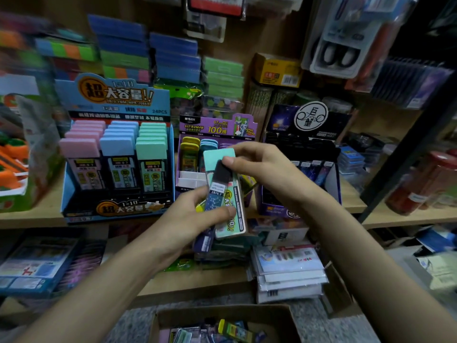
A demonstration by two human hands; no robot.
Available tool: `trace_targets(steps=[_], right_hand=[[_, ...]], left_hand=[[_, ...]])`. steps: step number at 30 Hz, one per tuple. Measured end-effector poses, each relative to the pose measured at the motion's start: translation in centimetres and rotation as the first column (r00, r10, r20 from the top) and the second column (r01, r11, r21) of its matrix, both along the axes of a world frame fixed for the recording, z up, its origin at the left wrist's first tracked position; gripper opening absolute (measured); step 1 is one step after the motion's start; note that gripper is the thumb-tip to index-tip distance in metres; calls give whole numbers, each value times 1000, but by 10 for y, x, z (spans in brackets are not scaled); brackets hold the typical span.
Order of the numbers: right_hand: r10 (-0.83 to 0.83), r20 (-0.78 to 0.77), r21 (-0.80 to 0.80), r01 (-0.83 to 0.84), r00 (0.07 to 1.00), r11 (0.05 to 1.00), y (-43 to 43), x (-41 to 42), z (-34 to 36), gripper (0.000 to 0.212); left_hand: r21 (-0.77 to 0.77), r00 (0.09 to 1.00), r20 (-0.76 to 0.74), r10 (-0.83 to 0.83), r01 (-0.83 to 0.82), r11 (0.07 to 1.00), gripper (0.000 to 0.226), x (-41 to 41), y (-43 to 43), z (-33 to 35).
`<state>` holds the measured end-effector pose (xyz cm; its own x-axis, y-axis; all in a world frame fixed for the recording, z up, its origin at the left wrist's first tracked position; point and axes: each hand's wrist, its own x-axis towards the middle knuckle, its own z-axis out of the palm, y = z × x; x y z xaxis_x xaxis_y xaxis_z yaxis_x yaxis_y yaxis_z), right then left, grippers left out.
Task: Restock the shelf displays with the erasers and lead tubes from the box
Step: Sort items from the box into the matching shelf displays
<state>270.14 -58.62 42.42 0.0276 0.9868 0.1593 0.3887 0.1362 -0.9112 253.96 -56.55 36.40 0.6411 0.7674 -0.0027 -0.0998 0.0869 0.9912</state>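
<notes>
So, the slim dark lead tube [217,191] sits mid-frame, long axis roughly 12 to 6, black cap at 12, flat against a mint-capped lead case [233,219]. Left hand [195,219] comes in from 7, gripping the case's lower end, thumb across the tube. Right hand [262,167], from 4, pinches the cap. Cardboard box [222,314] at 6.

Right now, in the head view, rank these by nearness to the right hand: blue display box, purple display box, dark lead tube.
1. dark lead tube: pinched by the right hand, at centre.
2. purple display box: just behind, slightly left.
3. blue display box: farthest, on the shelf's left.
</notes>
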Motion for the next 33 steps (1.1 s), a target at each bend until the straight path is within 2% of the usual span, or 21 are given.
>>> trace_targets(steps=[3, 7, 11, 15, 17, 20, 24, 29, 33], right_hand=[[-17, -151, 7, 18, 988, 1000, 1, 4, -5, 8], [-62, -424, -27, 56, 904, 998, 5, 7, -4, 15], [-161, -377, 39, 189, 912, 981, 9, 1, -7, 7], [-273, -415, 128, 353, 868, 927, 14, 0, 2, 8], [-281, -429, 146, 373, 859, 916, 19, -5, 5, 7], [-266, -405, 162, 355, 875, 921, 33, -26, 1, 4], [-207, -300, 262, 289, 931, 921, 50, -62, -3, 3], [-139, -42, 367, 145, 989, 919, 64, -85, -11, 3], [-105, 80, 400, 65, 991, 914, 66, -85, -20, 16]], left_hand=[[-23, 999, 25, -23, 24, 999, 41, -1, 2, 0], [-9, 998, 59, -10, 10, 1000, 47, -8, 6, -1], [4, 996, 80, 46, -47, 999, 40, -19, 8, -5], [-17, 986, 107, 132, -131, 991, 34, -45, 12, -3], [6, 974, 113, 198, -200, 980, 32, -63, 14, -1], [63, 936, 121, 330, -339, 939, 30, -91, 21, 3], [111, 871, 158, 465, -483, 869, 27, -122, 30, 9], [120, 844, 157, 512, -531, 839, 17, -134, 34, 11], [121, 843, 169, 510, -532, 838, 17, -130, 30, 16]])
